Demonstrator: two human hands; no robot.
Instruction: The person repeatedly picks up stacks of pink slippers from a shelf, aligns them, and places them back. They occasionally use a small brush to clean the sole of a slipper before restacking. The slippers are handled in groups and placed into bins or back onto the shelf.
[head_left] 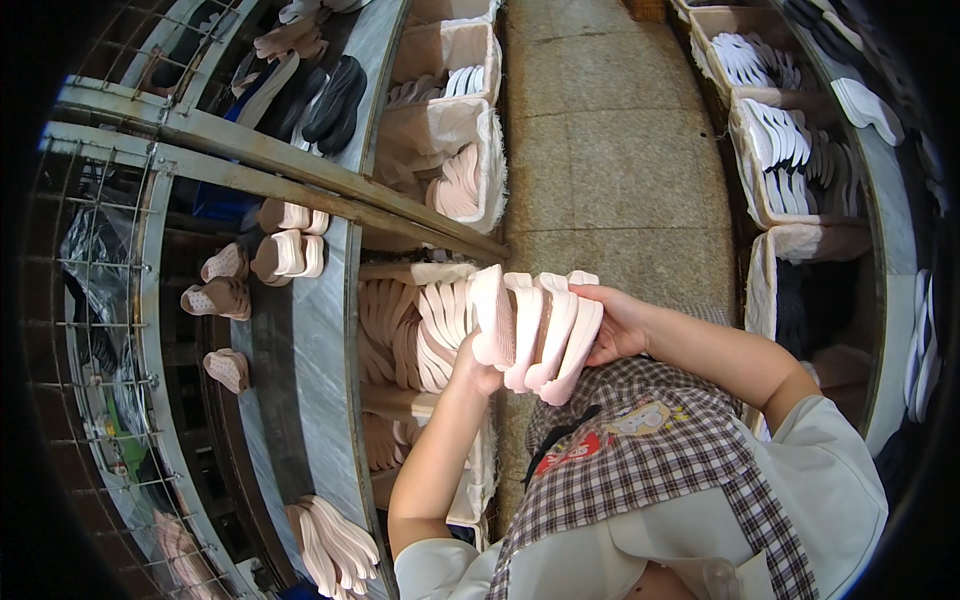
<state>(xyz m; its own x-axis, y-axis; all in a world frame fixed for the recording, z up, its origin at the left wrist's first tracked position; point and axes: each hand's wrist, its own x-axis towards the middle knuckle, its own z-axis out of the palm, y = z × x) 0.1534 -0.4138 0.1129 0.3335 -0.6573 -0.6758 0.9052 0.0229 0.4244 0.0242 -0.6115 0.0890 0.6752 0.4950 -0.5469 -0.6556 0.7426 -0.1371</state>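
Observation:
Between my two hands I hold a row of several pale pink shoe soles, stood on edge and pressed together. My left hand grips the row's left end, its fingers mostly hidden behind the soles. At the other end, my right hand closes round the outermost sole from the side. Just left of the held row is a cloth-lined bin packed with similar pink soles; the row overlaps its right edge in view.
A grey bench on the left carries brown-and-white clogs, dark soles and a fan of pink soles. A metal bar crosses above. More lined bins flank the tiled aisle, holding white and dark soles.

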